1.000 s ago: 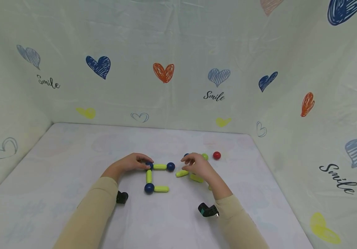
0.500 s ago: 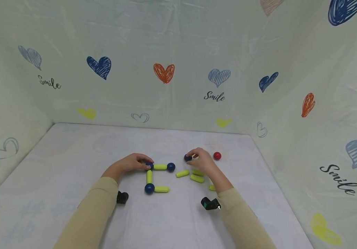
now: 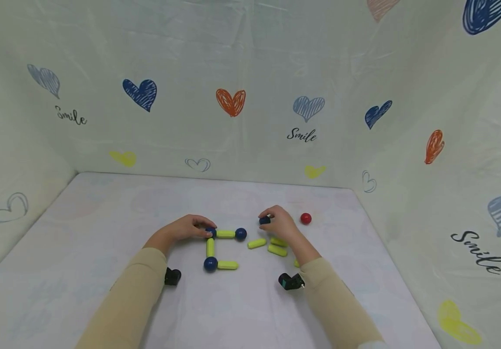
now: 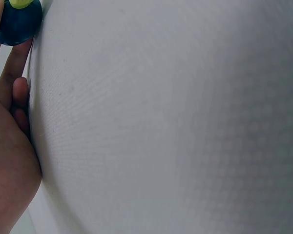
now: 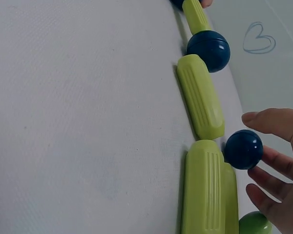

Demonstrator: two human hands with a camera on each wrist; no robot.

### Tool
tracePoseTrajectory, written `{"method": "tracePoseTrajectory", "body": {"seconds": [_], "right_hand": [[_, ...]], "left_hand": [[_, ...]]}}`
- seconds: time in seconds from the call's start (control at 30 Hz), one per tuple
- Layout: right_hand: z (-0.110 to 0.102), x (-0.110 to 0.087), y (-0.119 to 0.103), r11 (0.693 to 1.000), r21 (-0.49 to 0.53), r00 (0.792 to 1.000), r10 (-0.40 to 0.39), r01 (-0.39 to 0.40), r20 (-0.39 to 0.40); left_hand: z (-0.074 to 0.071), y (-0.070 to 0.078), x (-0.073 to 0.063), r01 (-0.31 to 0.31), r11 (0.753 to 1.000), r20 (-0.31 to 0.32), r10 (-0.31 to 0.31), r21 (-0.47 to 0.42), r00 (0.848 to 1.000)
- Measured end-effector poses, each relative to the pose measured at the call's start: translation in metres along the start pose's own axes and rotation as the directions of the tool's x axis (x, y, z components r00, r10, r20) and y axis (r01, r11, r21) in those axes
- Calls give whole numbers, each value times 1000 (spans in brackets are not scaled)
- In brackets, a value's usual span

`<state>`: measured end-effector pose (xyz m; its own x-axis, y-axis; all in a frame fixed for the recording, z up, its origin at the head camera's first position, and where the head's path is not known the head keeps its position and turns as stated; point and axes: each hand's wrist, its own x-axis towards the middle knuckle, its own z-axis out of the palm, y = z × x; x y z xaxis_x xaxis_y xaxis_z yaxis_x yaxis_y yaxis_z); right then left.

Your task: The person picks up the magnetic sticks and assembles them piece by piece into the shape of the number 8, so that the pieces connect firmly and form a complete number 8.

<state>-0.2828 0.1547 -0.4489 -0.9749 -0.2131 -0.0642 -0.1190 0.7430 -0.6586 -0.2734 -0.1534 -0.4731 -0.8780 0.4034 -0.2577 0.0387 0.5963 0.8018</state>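
My left hand point(image 3: 185, 228) pinches a dark blue ball point(image 4: 20, 27) at the far left corner of a shape made of yellow-green rods and blue balls. From that ball one rod point(image 3: 226, 234) runs right to another blue ball point(image 3: 241, 234). A second rod point(image 3: 210, 247) runs toward me to a corner ball point(image 3: 210, 264), from which a third rod point(image 3: 228, 265) points right. To the right of the shape, my right hand point(image 3: 284, 227) has its thumb and fingers around a loose blue ball point(image 5: 243, 149). In the right wrist view, its fingertips are right at the ball.
Loose yellow-green rods point(image 3: 257, 244) lie between the shape and my right arm. A red ball point(image 3: 305, 218) sits beyond the right hand. A green ball point(image 5: 255, 224) shows below the right fingers. A heart-printed sheet point(image 3: 259, 145) rises behind the white table point(image 3: 167, 194).
My right hand has come from above the rods to the loose blue ball, its fingers closing around it. The left hand has stayed at the corner ball.
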Motion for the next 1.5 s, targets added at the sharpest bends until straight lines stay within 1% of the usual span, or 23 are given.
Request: {"method": "tracePoseTrajectory", "body": {"seconds": [0.2,0.37,0.47,0.7,0.93,1.07,1.23,1.3,1.5], "right_hand": [[5,5,3,1000,-2,999,25,-25,27],[7,5,5,999,2,998,38,-38,46],[8,4,6,999,-1,998,34,-34,49],[10,4,5,999,3,997,52,-52,50],[10,3,4,998,-3,997,56,-56,50],[9,-1,2,998,2,997,57,-57,48],[6,-9,-4,998,26,997,58,-60,53],[5,-13,-6,998,33,997,53,-55,54],[1,-21,-12,999,32,998,6,-8,58]], "left_hand": [[1,0,0,-9,1000,2,9,2,1000],[3,1,-1,0,1000,3,0,-10,1000],[3,0,-1,-3,1000,8,3,-11,1000],[4,-1,0,13,1000,5,-13,-5,1000],[3,-1,-1,9,1000,11,-9,-4,1000],[2,0,-2,4,1000,10,-4,7,1000],[2,0,-3,24,1000,-4,-24,-5,1000],[2,0,-2,22,1000,-7,-22,-2,1000],[2,-1,-1,26,1000,-11,-26,-2,1000]]}}
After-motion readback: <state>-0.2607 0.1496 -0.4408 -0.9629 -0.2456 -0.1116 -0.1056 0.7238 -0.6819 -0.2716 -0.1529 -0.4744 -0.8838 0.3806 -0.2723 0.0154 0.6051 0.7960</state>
